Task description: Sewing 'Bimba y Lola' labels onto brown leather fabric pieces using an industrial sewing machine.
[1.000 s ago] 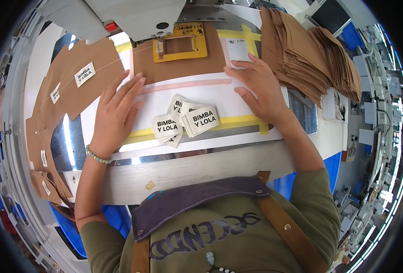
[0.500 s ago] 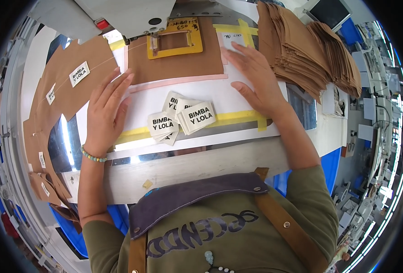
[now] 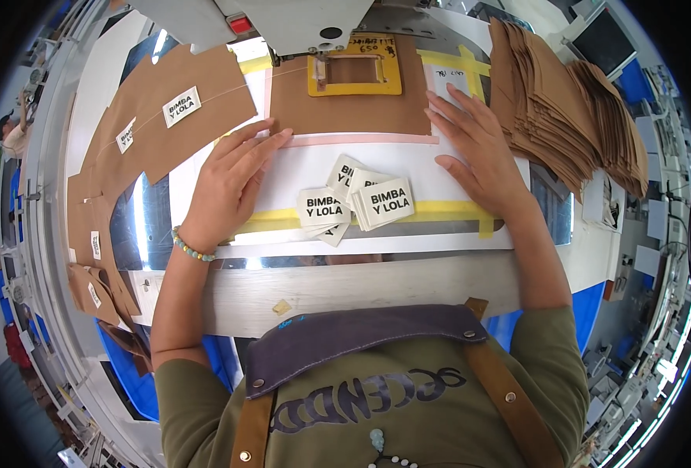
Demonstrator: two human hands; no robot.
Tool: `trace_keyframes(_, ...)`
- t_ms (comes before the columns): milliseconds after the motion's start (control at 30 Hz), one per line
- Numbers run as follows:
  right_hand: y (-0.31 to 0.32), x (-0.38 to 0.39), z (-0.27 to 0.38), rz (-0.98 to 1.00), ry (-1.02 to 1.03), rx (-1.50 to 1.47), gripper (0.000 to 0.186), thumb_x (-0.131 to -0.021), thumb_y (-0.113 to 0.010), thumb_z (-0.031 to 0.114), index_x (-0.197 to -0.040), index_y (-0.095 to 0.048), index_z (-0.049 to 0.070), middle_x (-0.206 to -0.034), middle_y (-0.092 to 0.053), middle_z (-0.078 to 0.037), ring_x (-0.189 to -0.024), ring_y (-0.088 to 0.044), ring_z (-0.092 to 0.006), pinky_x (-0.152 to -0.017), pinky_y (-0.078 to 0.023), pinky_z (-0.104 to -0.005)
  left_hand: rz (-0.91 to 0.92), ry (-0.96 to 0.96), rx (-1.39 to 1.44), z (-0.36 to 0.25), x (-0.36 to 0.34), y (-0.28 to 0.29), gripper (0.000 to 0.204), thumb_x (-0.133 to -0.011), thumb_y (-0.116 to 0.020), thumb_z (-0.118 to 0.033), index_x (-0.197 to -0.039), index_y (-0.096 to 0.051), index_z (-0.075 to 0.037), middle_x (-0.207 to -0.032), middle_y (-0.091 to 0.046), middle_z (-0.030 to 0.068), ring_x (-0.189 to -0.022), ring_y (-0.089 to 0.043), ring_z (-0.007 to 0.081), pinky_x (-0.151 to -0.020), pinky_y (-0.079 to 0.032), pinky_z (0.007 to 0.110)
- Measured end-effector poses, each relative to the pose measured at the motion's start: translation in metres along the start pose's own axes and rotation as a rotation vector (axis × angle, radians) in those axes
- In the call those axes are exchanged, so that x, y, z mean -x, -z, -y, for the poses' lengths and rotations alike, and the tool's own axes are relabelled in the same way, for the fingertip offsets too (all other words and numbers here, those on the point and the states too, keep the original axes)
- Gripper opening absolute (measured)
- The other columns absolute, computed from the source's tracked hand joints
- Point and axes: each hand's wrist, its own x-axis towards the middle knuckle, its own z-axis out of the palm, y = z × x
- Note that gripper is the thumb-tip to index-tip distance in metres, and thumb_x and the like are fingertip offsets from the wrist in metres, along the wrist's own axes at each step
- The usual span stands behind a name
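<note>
A brown flat panel (image 3: 345, 118) lies under the sewing machine head (image 3: 299, 23), framed by a pink edge strip. On it sits a yellow clamp plate (image 3: 393, 78) with a rectangular window. My left hand (image 3: 232, 183) is stretched out flat, its fingertips at the panel's near left corner. Fingers apart, my right hand (image 3: 474, 160) rests by the panel's right edge, next to a taped white card (image 3: 447, 76). Between my hands, on the white sheet, is a loose pile of white labels (image 3: 386, 204) with black print. Neither hand holds anything.
A tall stack of brown panels (image 3: 544, 117) lies at the right. At the left, a chain of brown pieces (image 3: 143, 101) with white labels on them hangs over the table edge toward a blue bin (image 3: 131, 366). Yellow tape (image 3: 455, 209) crosses the white sheet.
The whole view has shifted, so the table appears farther right. My left fingertips have moved slightly rightward onto the panel's corner. My right hand stays near the panel's right edge.
</note>
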Motion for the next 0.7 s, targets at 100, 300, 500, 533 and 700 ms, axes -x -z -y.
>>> trace_keyframes(100,0.0019,-0.0016,0.0041,-0.044,0.003,-0.037,0.058,-0.108,-0.065,0.039,-0.159,-0.059,0.014,-0.175,-0.045,-0.007,-0.165,-0.032,-0.0361,-0.135,-0.023,-0.0597,-0.122,0.020,0.096,0.0003,-0.0006,-0.0007,0.059,-0.098,-0.065,0.006,-0.155,-0.062,-0.010,-0.141,-0.074,0.0130,-0.145,-0.059,0.0375,-0.115,-0.054,0.048)
trace_keyframes(300,0.0013,-0.0008,0.0056,0.045,0.033,0.037,0.060,-0.107,-0.065,0.039,-0.161,-0.057,0.013,-0.175,-0.045,-0.006,-0.165,-0.031,-0.0362,-0.135,-0.022,-0.0597,-0.024,0.106,-0.033,-0.0052,-0.0025,-0.0049,0.064,-0.101,-0.060,0.005,-0.163,-0.051,-0.008,-0.155,-0.067,0.0091,-0.156,-0.049,0.0362,-0.127,-0.043,0.048)
trace_keyframes(500,0.0032,0.0014,0.0034,0.053,0.004,0.023,0.063,-0.107,-0.067,0.039,-0.161,-0.056,0.009,-0.175,-0.046,-0.006,-0.165,-0.031,-0.0359,-0.135,-0.023,-0.0576,-0.094,0.146,-0.047,-0.0078,-0.0019,-0.0067,0.066,-0.099,-0.060,0.006,-0.163,-0.052,-0.010,-0.163,-0.061,0.0071,-0.155,-0.050,0.0354,-0.127,-0.043,0.048)
trace_keyframes(533,0.0035,0.0018,0.0019,0.023,0.009,-0.018,0.063,-0.106,-0.067,0.039,-0.161,-0.057,0.010,-0.175,-0.046,-0.006,-0.165,-0.032,-0.0358,-0.135,-0.023,-0.0580,-0.093,0.143,-0.042,-0.0084,-0.0027,-0.0063,0.066,-0.099,-0.060,0.006,-0.163,-0.052,-0.010,-0.163,-0.061,0.0071,-0.155,-0.050,0.0354,-0.127,-0.043,0.048)
trace_keyframes(700,0.0008,-0.0008,0.0025,-0.007,0.040,-0.031,0.059,-0.106,-0.067,0.040,-0.159,-0.060,0.014,-0.175,-0.045,-0.006,-0.165,-0.032,-0.0353,-0.136,-0.022,-0.0590,-0.032,0.043,-0.162,-0.0039,-0.0022,-0.0052,0.061,-0.098,-0.064,0.005,-0.157,-0.060,-0.009,-0.161,-0.063,0.0076,-0.155,-0.050,0.0372,-0.125,-0.045,0.049)
